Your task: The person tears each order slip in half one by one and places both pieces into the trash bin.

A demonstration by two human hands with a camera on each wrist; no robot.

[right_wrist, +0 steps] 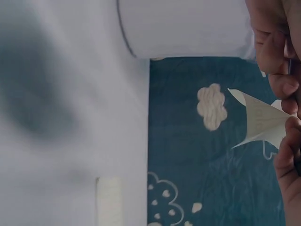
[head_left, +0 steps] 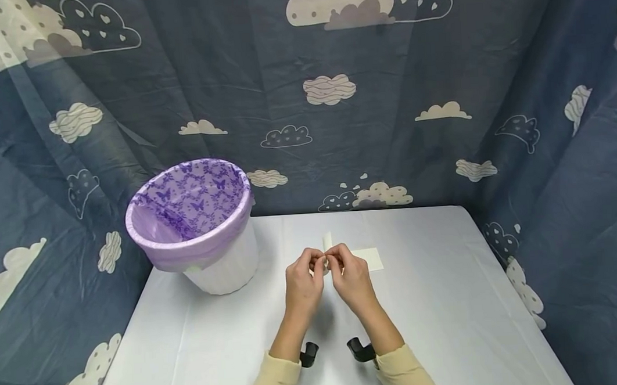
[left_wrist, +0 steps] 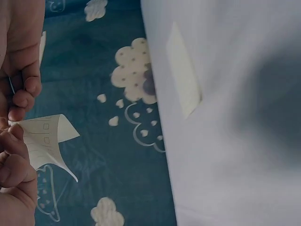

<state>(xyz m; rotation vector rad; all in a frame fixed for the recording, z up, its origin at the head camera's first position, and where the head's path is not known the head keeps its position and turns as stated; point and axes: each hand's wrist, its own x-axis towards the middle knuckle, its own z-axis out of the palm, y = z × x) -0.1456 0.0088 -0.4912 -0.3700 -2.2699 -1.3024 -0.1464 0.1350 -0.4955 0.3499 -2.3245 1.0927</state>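
Over the middle of the table, my left hand (head_left: 301,283) and right hand (head_left: 354,282) meet fingertip to fingertip. Both pinch the same small pale sheet of paper (head_left: 327,240). In the left wrist view this paper (left_wrist: 44,141) flares out from the fingertips, bent, with printed lines and little squares on it. The right wrist view shows the paper (right_wrist: 263,117) gathered narrow at the fingers, its free corners curling. Part of it is hidden behind the fingers. Just beyond the right hand, a cream pad or stack of paper (head_left: 371,259) lies flat on the table.
At the left of the white table (head_left: 429,302) stands a white bin (head_left: 225,263), lined with a purple butterfly-patterned bag (head_left: 198,192) folded over its rim. A dark blue cloud-print curtain (head_left: 229,74) hangs behind and along the sides. Black wrist mounts (head_left: 309,355) sit at both cuffs.
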